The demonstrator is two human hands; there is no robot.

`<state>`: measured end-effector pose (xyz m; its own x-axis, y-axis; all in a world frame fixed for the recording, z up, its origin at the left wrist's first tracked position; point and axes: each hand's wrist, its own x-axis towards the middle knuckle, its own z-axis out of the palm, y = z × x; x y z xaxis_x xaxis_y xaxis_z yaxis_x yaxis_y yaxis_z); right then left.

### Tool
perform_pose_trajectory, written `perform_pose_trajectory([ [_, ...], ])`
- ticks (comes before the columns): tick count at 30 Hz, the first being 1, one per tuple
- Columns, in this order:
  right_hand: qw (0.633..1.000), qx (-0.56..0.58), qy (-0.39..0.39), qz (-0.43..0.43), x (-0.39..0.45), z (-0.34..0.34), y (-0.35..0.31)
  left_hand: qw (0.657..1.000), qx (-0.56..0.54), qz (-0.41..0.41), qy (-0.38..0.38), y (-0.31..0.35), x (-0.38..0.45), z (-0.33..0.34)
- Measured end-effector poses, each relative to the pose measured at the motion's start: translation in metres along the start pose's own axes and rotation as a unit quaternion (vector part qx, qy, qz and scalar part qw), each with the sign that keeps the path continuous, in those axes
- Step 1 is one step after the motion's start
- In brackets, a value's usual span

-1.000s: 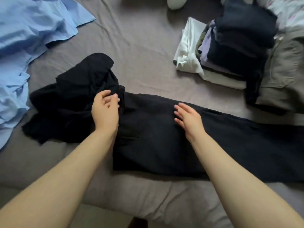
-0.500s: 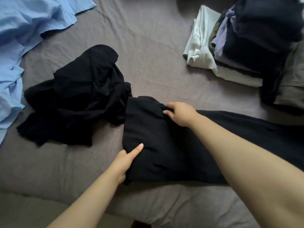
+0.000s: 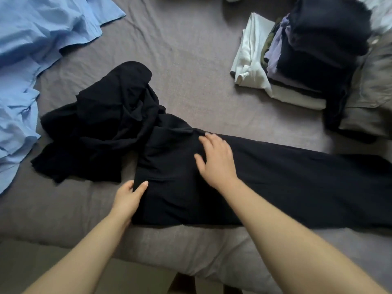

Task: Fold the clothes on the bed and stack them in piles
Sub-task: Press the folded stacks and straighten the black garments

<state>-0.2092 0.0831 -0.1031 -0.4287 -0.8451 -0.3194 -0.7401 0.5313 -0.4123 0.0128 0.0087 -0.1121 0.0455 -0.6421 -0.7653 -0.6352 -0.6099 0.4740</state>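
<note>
Black trousers (image 3: 275,177) cut off rightward, left hand (image 3: 129,198) pinching their edge, right hand (image 3: 216,160) flat atop.

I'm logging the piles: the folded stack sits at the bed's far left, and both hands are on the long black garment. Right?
Not quite. The head view shows the folded stack at the far right; the rest holds: left hand and right hand are on the long black garment.

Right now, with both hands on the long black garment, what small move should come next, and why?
Probably lift the end the left hand pinches and fold it rightward over the flattened length. The right hand lies flat on the black trousers, which run off to the right unfolded, while the folded pile waits beyond.
</note>
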Motion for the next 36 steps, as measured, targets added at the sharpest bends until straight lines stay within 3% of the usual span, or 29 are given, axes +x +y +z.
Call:
perform_pose_trajectory([
  [2, 1.000, 0.005, -0.022, 0.017, -0.044, 0.012, 0.018, 0.995, 0.060, 0.023, 0.070, 0.005, 0.000, 0.011],
  [4, 0.997, 0.037, 0.030, 0.063, -0.085, 0.011, 0.051, 0.975, 0.141, 0.023, 0.172, 0.010, -0.013, 0.025],
  [6, 0.989, 0.035, 0.071, 0.125, -0.119, -0.001, 0.091, 0.938, 0.222, 0.114, 0.242, 0.014, -0.036, 0.049],
  [7, 0.985, 0.027, 0.078, 0.149, -0.133, -0.009, 0.113, 0.917, 0.254, 0.206, 0.230, 0.015, -0.051, 0.066],
  [9, 0.977, 0.015, 0.095, 0.192, -0.157, -0.024, 0.158, 0.868, 0.300, 0.371, 0.134, 0.018, -0.081, 0.111],
  [13, 0.945, 0.041, 0.151, 0.286, -0.188, -0.059, 0.242, 0.776, 0.372, 0.508, -0.037, 0.024, -0.144, 0.220],
  [15, 0.899, 0.123, 0.223, 0.357, -0.199, -0.079, 0.285, 0.751, 0.392, 0.521, -0.104, 0.032, -0.176, 0.278],
  [16, 0.857, 0.189, 0.260, 0.403, -0.205, -0.090, 0.307, 0.744, 0.400, 0.520, -0.126, 0.036, -0.193, 0.305],
  [18, 0.748, 0.317, 0.319, 0.489, -0.216, -0.111, 0.356, 0.733, 0.429, 0.499, -0.173, 0.044, -0.225, 0.360],
  [21, 0.594, 0.411, 0.366, 0.587, -0.243, -0.143, 0.427, 0.699, 0.501, 0.461, -0.219, 0.045, -0.265, 0.430],
  [23, 0.505, 0.518, 0.348, 0.597, -0.254, -0.156, 0.467, 0.684, 0.527, 0.456, -0.215, 0.043, -0.281, 0.471],
  [25, 0.408, 0.662, 0.325, 0.538, -0.258, -0.161, 0.501, 0.684, 0.545, 0.439, -0.206, 0.044, -0.286, 0.503],
  [26, 0.378, 0.723, 0.311, 0.487, -0.256, -0.164, 0.513, 0.685, 0.559, 0.423, -0.200, 0.043, -0.284, 0.515],
  [28, 0.352, 0.788, 0.297, 0.409, -0.251, -0.171, 0.535, 0.677, 0.589, 0.399, -0.190, 0.037, -0.281, 0.531],
  [32, 0.328, 0.761, 0.376, 0.415, -0.254, -0.180, 0.578, 0.641, 0.586, 0.466, -0.165, 0.022, -0.288, 0.544],
  [34, 0.338, 0.739, 0.391, 0.432, -0.266, -0.174, 0.593, 0.642, 0.569, 0.481, -0.182, 0.017, -0.289, 0.553],
  [36, 0.355, 0.767, 0.351, 0.403, -0.272, -0.174, 0.588, 0.641, 0.577, 0.461, -0.208, 0.015, -0.286, 0.562],
])
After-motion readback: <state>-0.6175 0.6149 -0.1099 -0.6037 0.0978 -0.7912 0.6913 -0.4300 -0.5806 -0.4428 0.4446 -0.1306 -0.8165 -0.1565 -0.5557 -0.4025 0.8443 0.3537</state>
